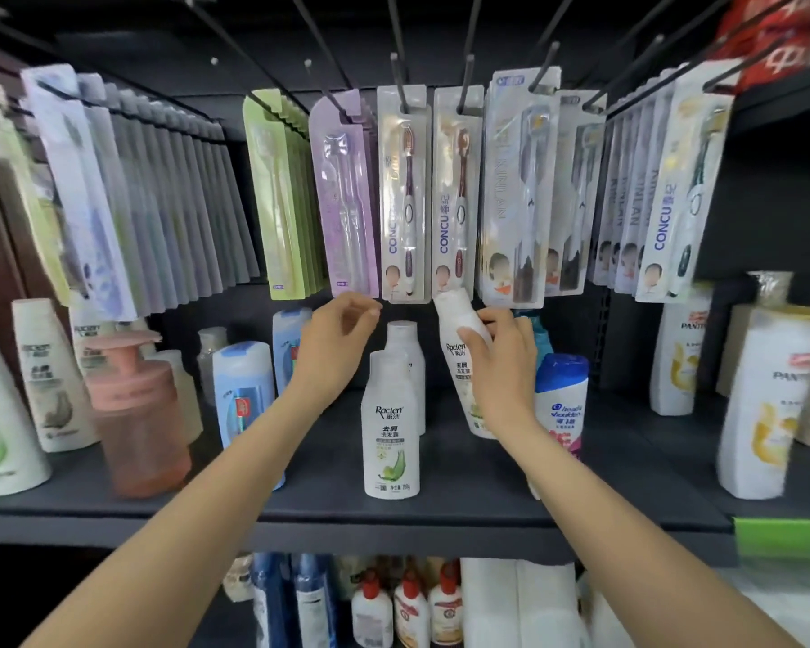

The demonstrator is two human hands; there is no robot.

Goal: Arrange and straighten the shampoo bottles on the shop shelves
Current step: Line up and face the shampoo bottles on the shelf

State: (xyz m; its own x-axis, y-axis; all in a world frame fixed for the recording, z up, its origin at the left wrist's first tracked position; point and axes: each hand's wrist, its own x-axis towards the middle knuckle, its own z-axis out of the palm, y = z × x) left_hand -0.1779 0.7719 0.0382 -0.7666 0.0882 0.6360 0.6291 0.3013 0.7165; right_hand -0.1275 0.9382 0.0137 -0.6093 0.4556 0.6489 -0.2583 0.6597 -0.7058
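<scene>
Tilted white Racien bottle leans left, right of centre on the shelf, cap touching the hanging toothbrush packs. Right hand grips its upper body, fingers curled round. Likely light, smooth plastic, slippery; a waist grip seems safer. Left hand hovers loosely curled, holding nothing. Upright Racien bottle stands near-left. The tilted bottle's base is hidden; edges are blurred.

You see a matt dark grey shelf board carrying smooth, slightly glossy white plastic shampoo bottles. Beside them stands a frosted, translucent pink plastic pump bottle. Above, shiny clear plastic toothbrush blister packs hang from thin black metal pegs.
</scene>
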